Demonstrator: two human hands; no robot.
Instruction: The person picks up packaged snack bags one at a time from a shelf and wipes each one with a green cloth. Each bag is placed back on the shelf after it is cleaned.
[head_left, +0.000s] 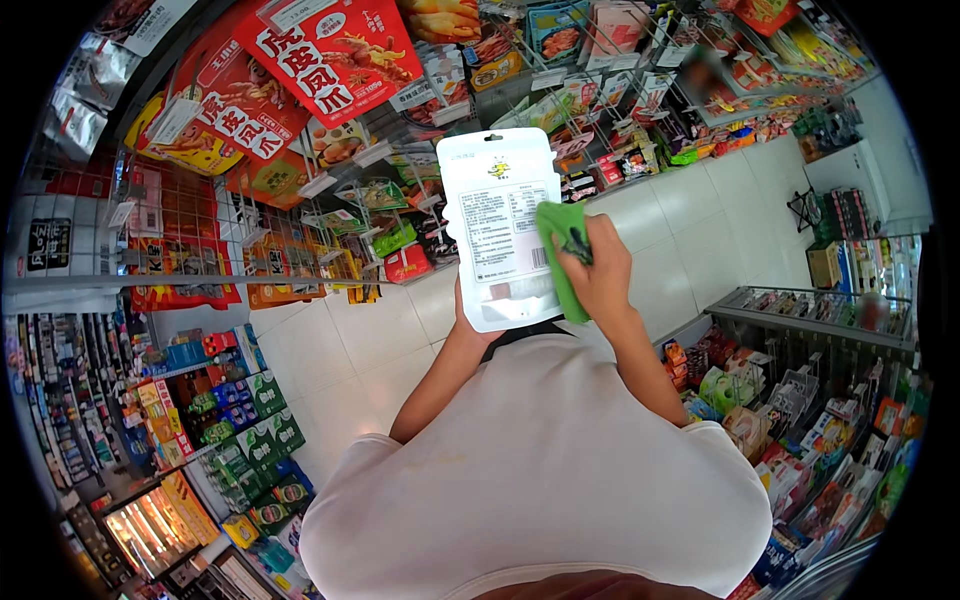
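Note:
A white snack pouch (501, 225) stands upright before my chest, its printed back towards me and a hang hole at its top. My left hand (472, 322) holds the pouch at its lower left edge; most of the fingers are hidden behind it. In my right hand (598, 266) is a bunched green cloth (568, 300), pressed against the pouch's right edge. A dark patch shows on the cloth near my thumb.
Hanging snack packets (337, 60) fill a wire rack ahead and to the left. Tiled floor (660, 225) lies below. Another shelf of packaged goods (787, 420) stands at the right, and stacked green cartons (262, 435) are at the lower left.

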